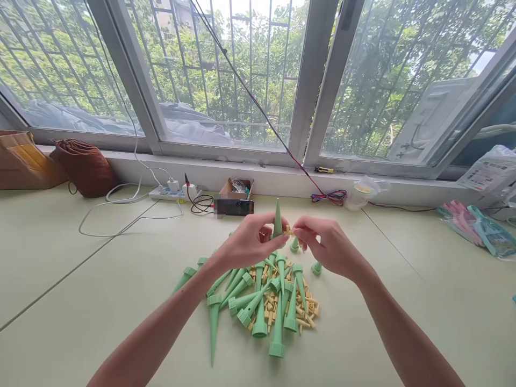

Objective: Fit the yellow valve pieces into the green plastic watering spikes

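My left hand is closed around a green plastic cone spike, held upright with its tip pointing up. My right hand pinches a small tan plastic piece against the side of that spike. Both hands hover above a heap of several green cone spikes mixed with several small tan pieces on the pale table. Two short green parts lie just behind the heap, near my right wrist.
Along the window sill lie a white power strip with cables, a small open cardboard box, a black device, a brown bag, a cardboard box, a plastic bag and packaged items at right.
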Motion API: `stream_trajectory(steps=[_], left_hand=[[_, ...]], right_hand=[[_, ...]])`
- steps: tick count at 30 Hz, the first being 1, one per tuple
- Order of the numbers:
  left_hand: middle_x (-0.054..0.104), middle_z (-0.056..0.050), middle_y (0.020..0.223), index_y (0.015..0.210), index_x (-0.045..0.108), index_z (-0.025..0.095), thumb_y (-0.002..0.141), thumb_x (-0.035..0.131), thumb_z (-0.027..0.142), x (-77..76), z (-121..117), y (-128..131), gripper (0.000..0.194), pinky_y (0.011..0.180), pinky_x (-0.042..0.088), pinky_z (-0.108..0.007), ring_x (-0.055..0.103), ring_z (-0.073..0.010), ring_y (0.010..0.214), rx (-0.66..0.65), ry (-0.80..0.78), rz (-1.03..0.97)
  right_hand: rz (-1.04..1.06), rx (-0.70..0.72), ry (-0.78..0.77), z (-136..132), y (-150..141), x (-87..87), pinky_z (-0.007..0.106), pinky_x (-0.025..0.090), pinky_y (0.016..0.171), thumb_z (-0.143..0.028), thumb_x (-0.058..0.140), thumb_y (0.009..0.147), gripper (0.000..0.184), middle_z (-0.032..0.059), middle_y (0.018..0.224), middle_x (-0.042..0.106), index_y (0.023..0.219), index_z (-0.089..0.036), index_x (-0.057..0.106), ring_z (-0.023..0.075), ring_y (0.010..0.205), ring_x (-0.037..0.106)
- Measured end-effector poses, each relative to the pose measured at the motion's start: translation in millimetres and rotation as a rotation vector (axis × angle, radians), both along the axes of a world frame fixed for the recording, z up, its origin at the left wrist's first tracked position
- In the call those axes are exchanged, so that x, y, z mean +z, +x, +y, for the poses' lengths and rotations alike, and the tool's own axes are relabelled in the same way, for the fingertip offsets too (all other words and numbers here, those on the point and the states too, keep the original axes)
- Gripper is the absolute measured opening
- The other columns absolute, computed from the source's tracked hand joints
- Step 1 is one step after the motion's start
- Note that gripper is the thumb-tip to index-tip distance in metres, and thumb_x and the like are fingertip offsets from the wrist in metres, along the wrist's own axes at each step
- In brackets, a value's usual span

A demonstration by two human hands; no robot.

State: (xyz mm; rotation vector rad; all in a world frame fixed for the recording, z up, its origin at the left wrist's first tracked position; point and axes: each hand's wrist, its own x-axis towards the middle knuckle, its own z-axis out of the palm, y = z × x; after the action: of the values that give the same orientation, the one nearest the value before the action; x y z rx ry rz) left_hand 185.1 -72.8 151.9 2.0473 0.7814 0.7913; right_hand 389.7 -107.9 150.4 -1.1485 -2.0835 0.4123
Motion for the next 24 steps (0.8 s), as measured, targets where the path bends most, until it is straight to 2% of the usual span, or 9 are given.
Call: stream_trajectory(steps=[5,10,13,18,24], left_hand=[[0.06,-0.002,0.079,0.098,0.063,0.016,0.089,0.061,0.034,1.1,0.2,0.0,0.021,0.052,0.04,-0.022,0.054,-0.0105,0.061,0.004,-0.002,-0.008],[0.055,0.001,0.073,0.097,0.063,0.016,0.089,0.06,0.034,1.3,0.4,0.9,0.02,0.048,0.035,-0.021,0.044,-0.0077,0.055,0.002,0.005,-0.032],[0.055,0.001,0.074,0.097,0.063,0.016,0.089,0.06,0.034,1.3,0.0,1.4,0.019,0.047,0.033,-0.021,0.042,-0.0074,0.054,-0.007,0.0,-0.034],[0.051,0.001,0.07,0.095,0.062,0.016,0.089,0.061,0.036,0.6,-0.9,1.9,0.021,0.045,0.031,-0.021,0.04,-0.0075,0.053,0.005,-0.014,-0.034],[0.05,0.001,0.072,0.093,0.061,0.016,0.089,0.061,0.037,-0.8,-0.9,2.3,0.021,0.047,0.033,-0.022,0.043,-0.0078,0.054,-0.002,-0.034,-0.046]], right_hand=[[0.016,0.008,-0.021,1.4,0.3,-0.8,0.023,0.041,0.058,-0.026,0.043,0.101,0.028,-0.0023,0.064,0.058,0.077,-0.019,0.056,0.0107,0.055,0.051],[0.094,0.018,-0.039,1.6,1.9,-1.2,0.026,0.048,0.063,-0.027,0.056,0.095,0.009,0.0014,0.082,0.066,0.095,-0.02,0.061,0.0142,0.07,0.061],[0.108,0.034,-0.024,1.9,2.2,-1.9,0.026,0.049,0.065,-0.023,0.057,0.094,0.005,0.0011,0.082,0.066,0.092,-0.021,0.061,0.0147,0.073,0.063],[0.085,0.026,-0.033,2.0,0.7,-2.1,0.026,0.046,0.062,-0.025,0.052,0.096,0.012,0.0003,0.075,0.065,0.088,-0.02,0.059,0.0138,0.064,0.06],[-0.005,-0.003,0.044,3.6,-2.5,-2.4,0.024,0.036,0.056,-0.027,0.042,0.101,0.03,-0.0028,0.06,0.054,0.074,-0.019,0.053,0.0112,0.053,0.045]])
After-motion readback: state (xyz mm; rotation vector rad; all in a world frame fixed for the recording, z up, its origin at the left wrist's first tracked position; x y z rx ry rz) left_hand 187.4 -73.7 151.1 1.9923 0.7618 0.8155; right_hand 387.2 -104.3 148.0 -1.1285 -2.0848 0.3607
